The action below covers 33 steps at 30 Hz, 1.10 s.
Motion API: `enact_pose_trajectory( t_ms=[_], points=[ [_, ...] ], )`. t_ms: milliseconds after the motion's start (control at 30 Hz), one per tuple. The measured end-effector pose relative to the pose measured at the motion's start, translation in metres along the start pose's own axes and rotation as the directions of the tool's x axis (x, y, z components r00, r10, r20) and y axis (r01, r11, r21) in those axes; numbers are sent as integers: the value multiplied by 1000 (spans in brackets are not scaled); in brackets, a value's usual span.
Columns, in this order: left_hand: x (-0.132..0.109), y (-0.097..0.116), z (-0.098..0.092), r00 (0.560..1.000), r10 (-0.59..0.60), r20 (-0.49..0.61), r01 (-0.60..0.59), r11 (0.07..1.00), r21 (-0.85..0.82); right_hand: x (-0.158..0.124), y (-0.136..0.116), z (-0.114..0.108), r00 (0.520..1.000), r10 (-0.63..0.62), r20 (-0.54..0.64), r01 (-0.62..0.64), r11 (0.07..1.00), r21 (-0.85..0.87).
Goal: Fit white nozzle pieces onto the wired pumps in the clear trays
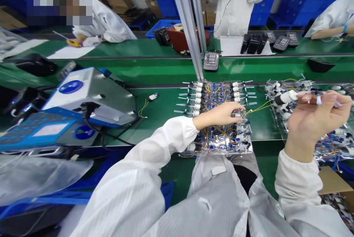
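White cylinder [289,97] is calling for slack yellow wires [262,105], right hand [318,115] holding it, left hand [221,114], closure unclear, resting inside the tabletop's [264,130] near edge.

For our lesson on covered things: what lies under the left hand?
Around the left hand, blue parts, wires and shiny plastic show. What lies directly beneath it is covered and cannot be seen.
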State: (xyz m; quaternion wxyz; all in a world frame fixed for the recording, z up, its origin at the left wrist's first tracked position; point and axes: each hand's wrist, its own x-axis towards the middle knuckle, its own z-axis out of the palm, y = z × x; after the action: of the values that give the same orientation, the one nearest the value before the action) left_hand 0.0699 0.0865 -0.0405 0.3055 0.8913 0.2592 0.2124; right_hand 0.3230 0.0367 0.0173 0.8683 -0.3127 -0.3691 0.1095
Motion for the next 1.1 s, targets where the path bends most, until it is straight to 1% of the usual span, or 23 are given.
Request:
enact_pose_trajectory(
  t_ms=[67, 133, 267, 333, 400, 500, 567, 633, 733, 800, 867, 967, 1033, 1100],
  points=[
    [4, -3, 2, 1000, 1, -18, -1, 1000, -19, 3, -2, -4, 1000, -13, -24, 13, 1000, -7],
    [4, -2, 3, 996, -5, -88, 2, 1000, -28, 5, -3, -8, 999, 7, -32, -7, 1000, -17],
    [0, 10, 7, 972, 10, -234, -9, 1000, 5, 0, -3, -9, 996, 73, -45, -72, 997, 13],
    [1, 18, 13, 963, 5, -268, 11, 998, 59, -6, -3, -4, 996, 81, -38, -80, 996, 34],
    [6, 23, 19, 968, 16, -252, 28, 985, 169, -11, -5, 3, 997, 78, -13, -77, 996, 42],
    [16, 23, 24, 987, 46, -153, 9, 940, 340, -14, -10, 8, 998, 60, 3, -60, 998, 1],
    [19, 18, 20, 993, 43, -106, -3, 938, 348, -12, -12, 5, 998, 55, -14, -56, 998, -41],
    [18, 12, 13, 993, 36, -116, -3, 963, 271, -9, -11, -3, 997, 63, -39, -65, 995, -75],
    [10, 2, -4, 981, 10, -195, 17, 990, 140, -6, -4, -17, 994, 94, -62, -99, 992, -83],
    [4, -5, -13, 968, -44, -247, 65, 995, 78, -7, 3, -23, 991, 125, -57, -128, 991, -46],
    [-1, -12, -20, 951, -138, -277, 145, 989, 4, -10, 9, -25, 987, 157, -37, -157, 987, -8],
    [-6, -23, -22, 907, -286, -309, 254, 957, -142, -14, 17, -24, 981, 191, -20, -191, 981, 19],
    [-7, -31, -20, 880, -348, -322, 278, 929, -245, -15, 20, -24, 979, 201, -29, -200, 979, 28],
    [-6, -38, -15, 863, -388, -323, 267, 894, -361, -15, 22, -25, 978, 206, -36, -205, 978, 32]
  ],
)
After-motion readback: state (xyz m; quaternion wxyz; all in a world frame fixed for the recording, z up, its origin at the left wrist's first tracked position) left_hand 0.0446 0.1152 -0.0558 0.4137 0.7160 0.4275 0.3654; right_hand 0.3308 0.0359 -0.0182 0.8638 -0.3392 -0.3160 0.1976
